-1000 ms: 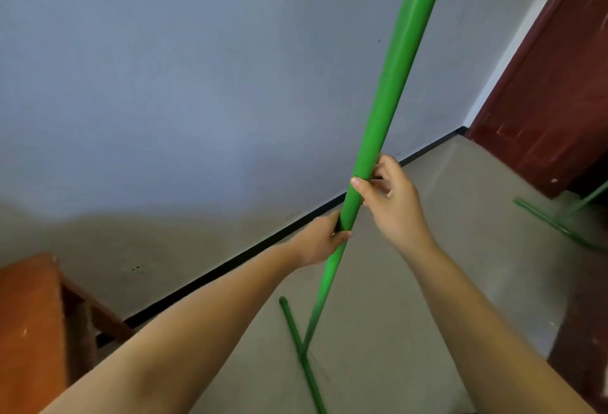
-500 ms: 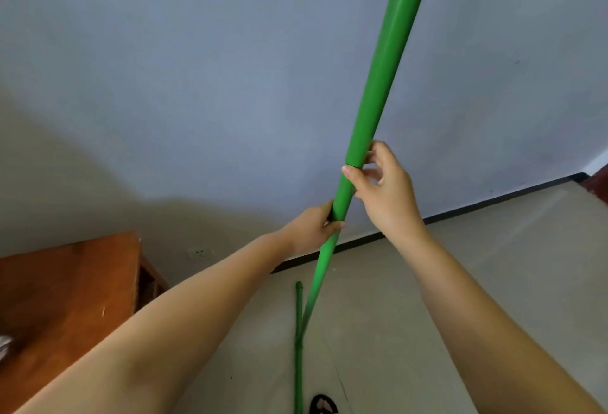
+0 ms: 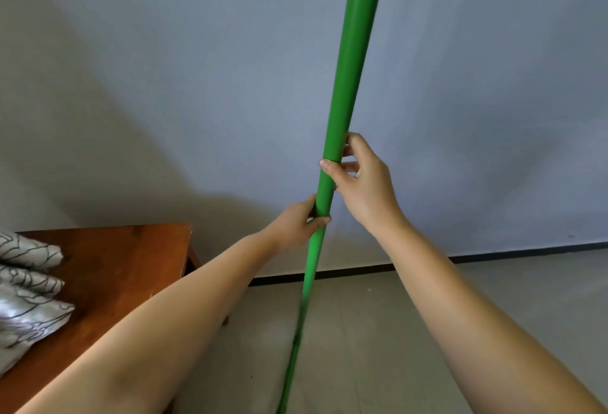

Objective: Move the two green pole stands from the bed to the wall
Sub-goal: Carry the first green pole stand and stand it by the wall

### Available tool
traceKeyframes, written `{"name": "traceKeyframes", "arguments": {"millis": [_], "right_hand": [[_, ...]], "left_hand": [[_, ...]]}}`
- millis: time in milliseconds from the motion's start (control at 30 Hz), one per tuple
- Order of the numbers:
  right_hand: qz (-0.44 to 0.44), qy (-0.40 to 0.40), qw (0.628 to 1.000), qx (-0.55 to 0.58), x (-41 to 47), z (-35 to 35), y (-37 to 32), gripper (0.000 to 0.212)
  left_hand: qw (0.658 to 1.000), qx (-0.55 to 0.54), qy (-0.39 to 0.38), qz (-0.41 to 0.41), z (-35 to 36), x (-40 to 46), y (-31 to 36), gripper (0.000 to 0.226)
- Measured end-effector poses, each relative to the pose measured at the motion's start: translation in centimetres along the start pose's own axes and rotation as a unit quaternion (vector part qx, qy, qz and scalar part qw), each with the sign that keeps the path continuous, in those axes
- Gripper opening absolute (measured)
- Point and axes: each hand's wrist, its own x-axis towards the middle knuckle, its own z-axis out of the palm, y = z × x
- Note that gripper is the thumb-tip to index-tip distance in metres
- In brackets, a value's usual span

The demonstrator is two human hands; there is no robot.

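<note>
A green pole stand (image 3: 348, 78) stands nearly upright in the middle of the view, leaning slightly right at the top, in front of the pale blue-grey wall (image 3: 477, 91). My left hand (image 3: 297, 221) grips the pole lower down. My right hand (image 3: 360, 180) holds it just above, fingers wrapped around the shaft. The pole's lower part runs down to the floor and its foot is out of sight. No second stand is visible.
A wooden bed frame (image 3: 131, 269) fills the lower left, with a grey patterned pillow or folded cover (image 3: 26, 288) on it. A black skirting strip (image 3: 493, 255) runs along the wall's foot above the beige floor (image 3: 378, 331).
My view has swung left: the dark red door and the other green stand on the floor have gone, and the bed has come in. The pole's crossbar foot has left the view.
</note>
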Motion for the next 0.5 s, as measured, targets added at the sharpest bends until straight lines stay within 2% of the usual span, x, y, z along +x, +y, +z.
{"name": "traceKeyframes", "arguments": {"millis": [233, 500], "right_hand": [[-0.008, 0.011, 1.000, -0.026, 1.2, 3.1, -1.2, 0.025], [0.011, 0.023, 0.999, -0.031, 0.2, 3.2, -1.1, 0.023]], "left_hand": [[1.000, -0.007, -0.014, 0.004, -2.8, -0.1, -2.1, 0.027], [0.999, -0.004, -0.034, 0.030, -2.6, -0.7, -2.4, 0.026]]}}
